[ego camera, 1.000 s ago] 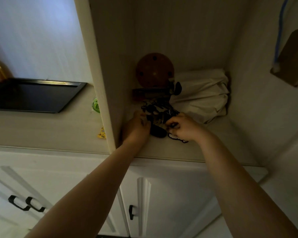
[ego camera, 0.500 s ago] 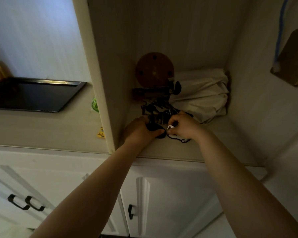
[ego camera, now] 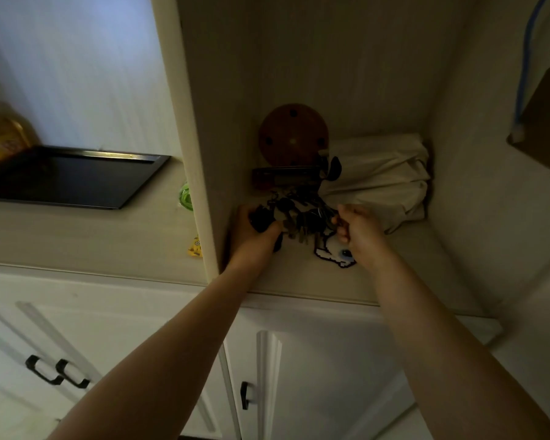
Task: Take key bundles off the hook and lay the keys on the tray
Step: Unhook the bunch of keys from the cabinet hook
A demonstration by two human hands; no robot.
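A dark tangle of key bundles [ego camera: 299,217] hangs below a small hook rack [ego camera: 283,176] in a dim alcove. My left hand [ego camera: 254,239] is closed around a black fob on the bundle's left side. On the right side my right hand [ego camera: 356,230] pinches a ring or cord of the bundle. Below my right hand a white pixel-style charm [ego camera: 331,252] with a dark outline lies against the shelf. The black tray [ego camera: 77,176] sits on the counter to the left, beyond the alcove's side panel.
A round brown disc [ego camera: 292,134] is mounted above the rack. A cream cloth bag [ego camera: 381,179] fills the alcove's right corner. The vertical panel [ego camera: 200,154] separates alcove and counter. A yellow bottle [ego camera: 4,134] stands behind the tray. Cabinet doors with black handles [ego camera: 54,373] are below.
My hands have spread apart, pulling the bundle wider. The white pixel charm has come into view below my right hand. My left hand now holds the black fob further left.
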